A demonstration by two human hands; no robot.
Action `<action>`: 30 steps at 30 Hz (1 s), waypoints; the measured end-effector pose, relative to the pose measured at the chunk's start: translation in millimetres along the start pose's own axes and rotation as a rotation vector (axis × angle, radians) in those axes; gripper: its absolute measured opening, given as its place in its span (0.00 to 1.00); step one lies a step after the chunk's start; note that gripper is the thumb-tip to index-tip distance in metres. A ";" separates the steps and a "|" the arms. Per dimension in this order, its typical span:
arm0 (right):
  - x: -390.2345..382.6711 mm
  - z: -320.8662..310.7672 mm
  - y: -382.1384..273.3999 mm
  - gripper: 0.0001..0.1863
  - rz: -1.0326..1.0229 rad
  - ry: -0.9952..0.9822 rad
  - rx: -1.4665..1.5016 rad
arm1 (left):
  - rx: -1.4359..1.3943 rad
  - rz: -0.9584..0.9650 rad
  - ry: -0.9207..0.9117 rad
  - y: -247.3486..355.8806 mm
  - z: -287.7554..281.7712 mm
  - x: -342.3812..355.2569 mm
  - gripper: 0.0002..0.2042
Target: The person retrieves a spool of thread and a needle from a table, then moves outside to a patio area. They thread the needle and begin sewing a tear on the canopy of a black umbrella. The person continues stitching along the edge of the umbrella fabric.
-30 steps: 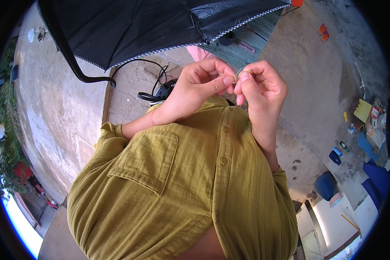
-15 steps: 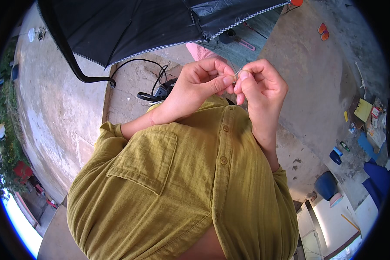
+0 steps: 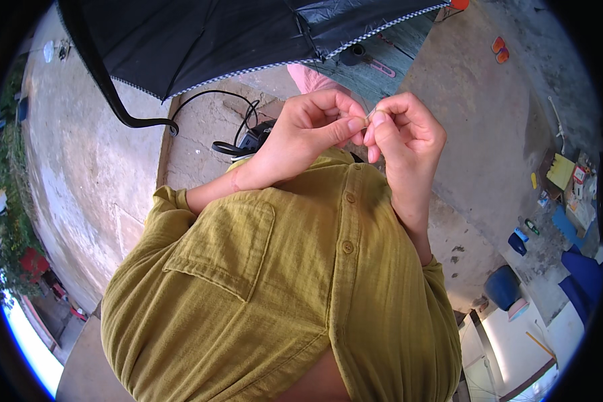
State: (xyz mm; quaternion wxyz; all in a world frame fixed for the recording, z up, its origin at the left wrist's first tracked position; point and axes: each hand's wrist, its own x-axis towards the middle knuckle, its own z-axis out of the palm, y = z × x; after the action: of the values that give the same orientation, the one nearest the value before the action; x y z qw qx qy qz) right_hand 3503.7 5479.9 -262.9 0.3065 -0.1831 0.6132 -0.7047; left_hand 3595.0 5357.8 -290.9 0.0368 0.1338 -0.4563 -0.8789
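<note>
Conc. flr (image 3: 479, 144), thin item (image 3: 372, 112) btwn grips (image 3: 315, 130) (image 3: 405, 139)

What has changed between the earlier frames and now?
Only slight shifts: the left hand has its fingertips a touch further right, closer to those of the right hand; the black umbrella edge appears slightly higher. Nothing visibly let go or newly taken: both hands still pinch the thin item.

Umbrella (image 3: 234, 50) edge sits slightly higher in view vs 1 s ago, so a bit more of the teal worktop (image 3: 362, 82) and the dark round item (image 3: 348, 59) shows. Left hand (image 3: 307, 132) thumb tip a touch nearer the right hand (image 3: 410, 134); thin piece (image 3: 372, 112) between fingertips looks fainter.
</note>
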 end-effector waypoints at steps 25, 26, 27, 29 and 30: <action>1.6 2.9 0.3 0.04 -0.012 -0.006 0.057 | 0.000 0.008 -0.034 2.5 -7.8 0.4 0.05; 1.5 3.4 -0.2 0.04 -0.012 -0.004 0.059 | 0.001 0.007 -0.033 2.8 -7.8 0.3 0.05; 1.4 4.0 -0.6 0.03 -0.012 -0.002 0.062 | 0.000 0.007 -0.034 2.9 -8.0 0.2 0.05; 1.5 4.5 -0.5 0.03 -0.012 0.001 0.063 | -0.002 0.007 -0.034 3.0 -8.3 0.1 0.04; 1.6 4.5 0.0 0.03 -0.012 0.002 0.060 | -0.001 0.006 -0.034 3.2 -8.5 0.0 0.04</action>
State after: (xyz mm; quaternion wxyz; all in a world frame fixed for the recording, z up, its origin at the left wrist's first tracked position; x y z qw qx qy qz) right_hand 3505.3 5475.5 -262.3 0.3071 -0.1769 0.5909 -0.7248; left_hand 3597.1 5349.2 -292.9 0.0319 0.1175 -0.4568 -0.8812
